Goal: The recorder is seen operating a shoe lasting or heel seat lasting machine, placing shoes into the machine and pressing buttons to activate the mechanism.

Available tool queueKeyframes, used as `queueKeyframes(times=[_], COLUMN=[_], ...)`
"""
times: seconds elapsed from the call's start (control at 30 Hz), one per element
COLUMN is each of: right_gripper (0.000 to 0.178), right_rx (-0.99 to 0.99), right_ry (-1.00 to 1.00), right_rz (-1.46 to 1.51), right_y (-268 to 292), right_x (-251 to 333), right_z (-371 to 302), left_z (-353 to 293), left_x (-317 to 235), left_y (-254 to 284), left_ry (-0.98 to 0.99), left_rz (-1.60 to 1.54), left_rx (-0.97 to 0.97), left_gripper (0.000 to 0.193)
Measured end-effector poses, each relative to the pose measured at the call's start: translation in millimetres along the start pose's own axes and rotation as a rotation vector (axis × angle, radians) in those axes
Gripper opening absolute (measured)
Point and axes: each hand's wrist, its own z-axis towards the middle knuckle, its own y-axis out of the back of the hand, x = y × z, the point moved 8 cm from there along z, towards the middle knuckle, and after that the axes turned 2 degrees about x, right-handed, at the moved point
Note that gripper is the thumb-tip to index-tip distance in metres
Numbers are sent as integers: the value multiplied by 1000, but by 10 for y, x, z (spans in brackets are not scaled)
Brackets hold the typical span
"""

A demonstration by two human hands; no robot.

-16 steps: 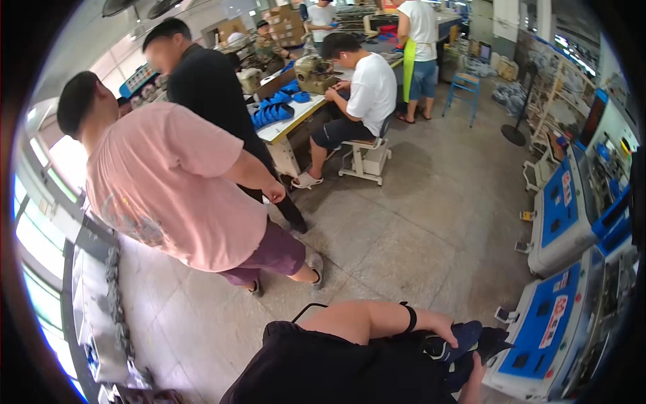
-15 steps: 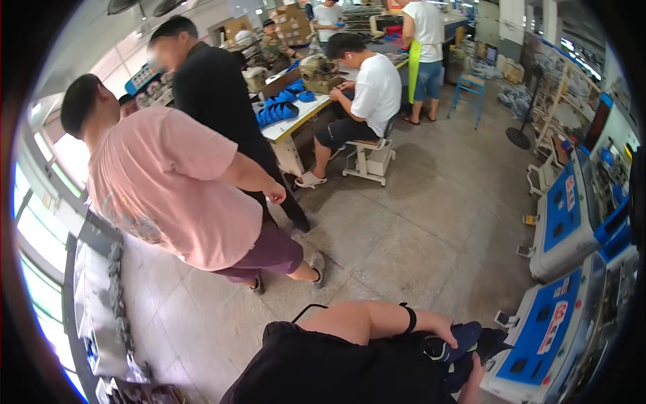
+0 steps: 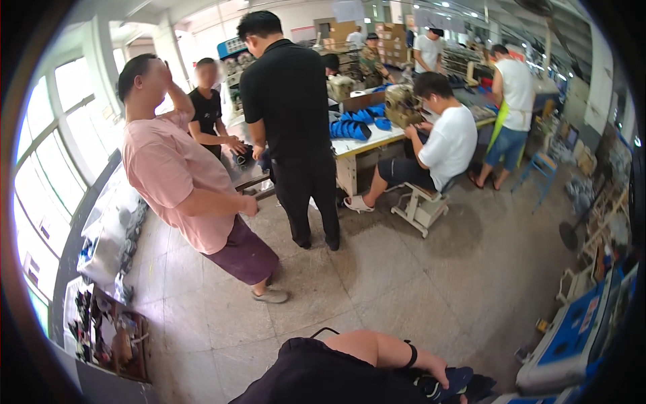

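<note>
My left hand (image 3: 438, 372), at the end of a bare forearm with a black wristband, is closed on a dark navy shoe upper (image 3: 459, 381) at the bottom right. Pale lines show on its near side, and more dark material lies just right of it. Only a sliver of my right hand (image 3: 463, 399) shows at the lower edge, under the upper; its fingers are hidden. My black shirt covers the lower middle of the view.
A person in pink (image 3: 168, 168) and another in black (image 3: 289, 121) stand ahead on the left. Someone in white sits at a sewing table (image 3: 353, 146) with blue pieces on it. Blue-and-white machines (image 3: 568, 337) line the right; a box of dark items (image 3: 124, 337) stands lower left.
The view has swung left and up, so the people and table sit further right. The person in pink has raised a hand to the head. My right hand has mostly dropped out of view.
</note>
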Motion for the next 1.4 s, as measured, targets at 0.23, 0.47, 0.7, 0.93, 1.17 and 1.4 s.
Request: queueKeyframes(times=[0.23, 0.47, 0.7, 0.93, 1.17, 1.4], right_gripper=[57, 43, 81, 77, 75, 79], right_rx=[210, -333, -672, -1228, -1627, -1963], right_ry=[46, -248, -555, -432, -23, -119], right_rz=[-83, -16, -388, 42, 589, 721], right_y=[-595, 439, 1256, 2277, 3441, 4426], right_x=[419, 733, 1122, 934, 605, -82], right_z=[998, -180, -1179, -2760, -3814, -4376], left_z=[198, 78, 1117, 1925, 2689, 3430], left_x=[155, -565, -1046, -2940, -4594, -5275], left_y=[714, 1188, 562, -1116, -3122, -4639], left_ry=[-81, -88, -64, -363, -500, -502], left_rz=[-202, -150, -109, 571, 978, 1225], left_rx=[-123, -47, 181, 559, 866, 1050], left_gripper=[88, 83, 71, 70, 67, 81])
